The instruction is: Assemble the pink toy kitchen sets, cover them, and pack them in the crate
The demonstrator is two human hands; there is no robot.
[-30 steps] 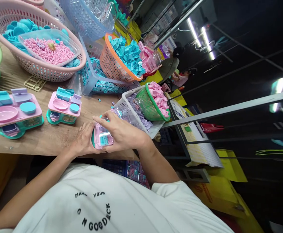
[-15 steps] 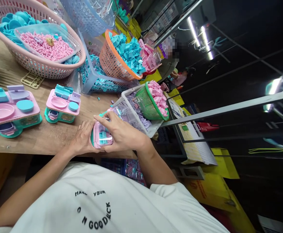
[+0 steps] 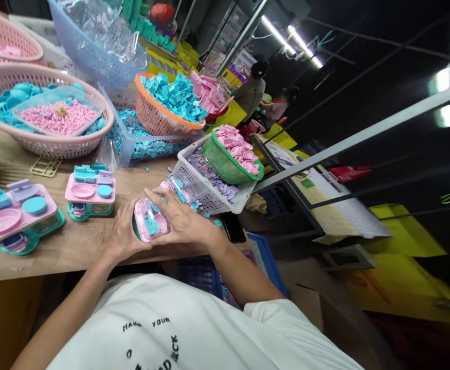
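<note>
Between my two hands is a toy kitchen set [image 3: 150, 224], pink on top and teal at the base, with a clear plastic cover over its top. My left hand [image 3: 123, 232] grips its left side, fingers closed against the edge. My right hand [image 3: 176, 218] wraps over the cover from the right, thumb at the near side. Just beyond my right hand, a second covered toy [image 3: 179, 190] is partly hidden. To the left stand two uncovered toy kitchens, a smaller-looking one [image 3: 89, 191] and a nearer one [image 3: 18, 218].
A pink basket [image 3: 43, 146] with a tray of small pink pieces stands at the back left. An orange basket [image 3: 171, 121] sits on a blue crate. At the right are a white crate [image 3: 209, 200], a green basket [image 3: 225, 164] and a phone [image 3: 234, 227]. Two people are farther back.
The view has shifted, bringing the phone and more baskets into sight. My hands still hold the toy, which now appears tipped a little differently, with more of its top showing.
</note>
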